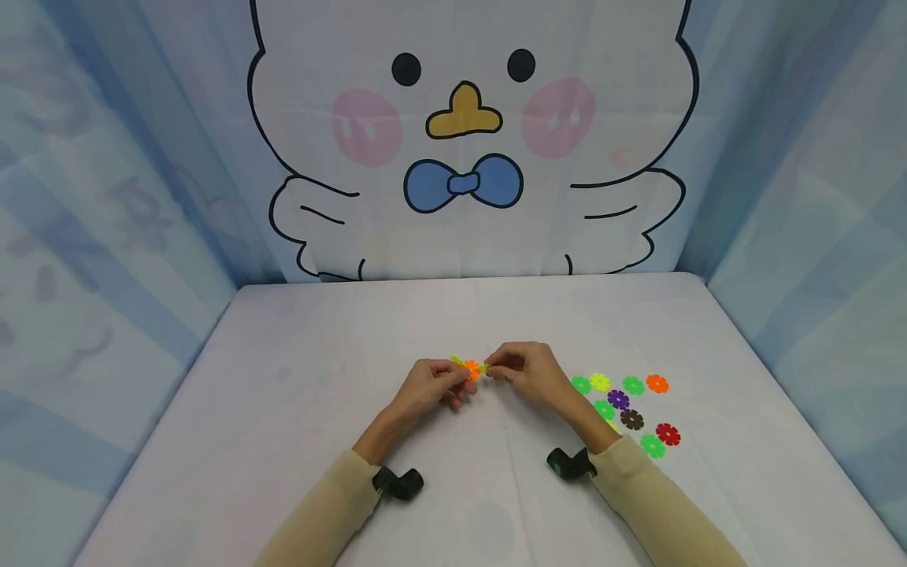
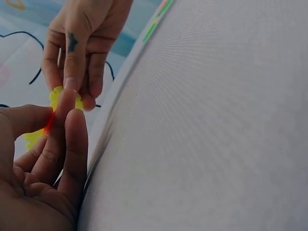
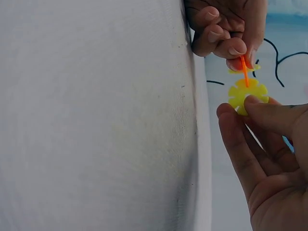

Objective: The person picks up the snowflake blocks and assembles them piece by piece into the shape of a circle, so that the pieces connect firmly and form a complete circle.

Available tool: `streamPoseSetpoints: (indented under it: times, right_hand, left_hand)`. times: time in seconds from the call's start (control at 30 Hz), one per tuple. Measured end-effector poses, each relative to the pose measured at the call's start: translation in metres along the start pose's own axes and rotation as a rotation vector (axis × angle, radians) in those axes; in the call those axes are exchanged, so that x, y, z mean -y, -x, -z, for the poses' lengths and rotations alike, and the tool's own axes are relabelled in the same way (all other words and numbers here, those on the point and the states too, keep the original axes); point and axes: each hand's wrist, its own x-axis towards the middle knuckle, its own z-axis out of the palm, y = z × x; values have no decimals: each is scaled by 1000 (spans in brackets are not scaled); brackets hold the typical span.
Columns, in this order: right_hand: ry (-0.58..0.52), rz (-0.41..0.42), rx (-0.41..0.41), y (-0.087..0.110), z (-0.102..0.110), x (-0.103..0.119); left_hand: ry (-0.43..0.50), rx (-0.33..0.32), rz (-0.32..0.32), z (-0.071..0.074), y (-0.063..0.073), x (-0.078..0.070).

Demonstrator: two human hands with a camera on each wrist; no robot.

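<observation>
Between finger and thumb, my left hand [image 1: 432,384] pinches an orange notched snowflake disc [image 1: 472,368], seen edge-on in the right wrist view. A yellow disc [image 2: 33,139] is at the orange disc's far side and appears joined to it. My right hand [image 1: 530,373] pinches another yellow disc [image 3: 234,95] by its lower edge. In the right wrist view, this yellow disc's top meets the orange disc's edge; how deep the notches sit in each other cannot be told. Both hands are held close together above the white table, and fingers cover parts of the pieces.
Loose notched discs lie on the table [image 1: 298,441] beside my right forearm: several green ones, a yellow [image 1: 600,382], a purple [image 1: 619,399], a brown [image 1: 632,419], a red [image 1: 668,434] and an orange one [image 1: 657,383]. A printed curtain [image 1: 468,236] hangs behind the table.
</observation>
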Motion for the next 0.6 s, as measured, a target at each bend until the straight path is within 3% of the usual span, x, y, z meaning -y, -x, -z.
streamPoseSetpoints:
  times: [0.3, 0.6]
  right_hand:
    - [86, -86, 28, 3, 13, -5]
    - [177, -144, 5, 31, 83, -33]
  left_hand:
    - [12, -32, 36, 0, 1, -1]
    - [33, -21, 47, 4, 0, -1]
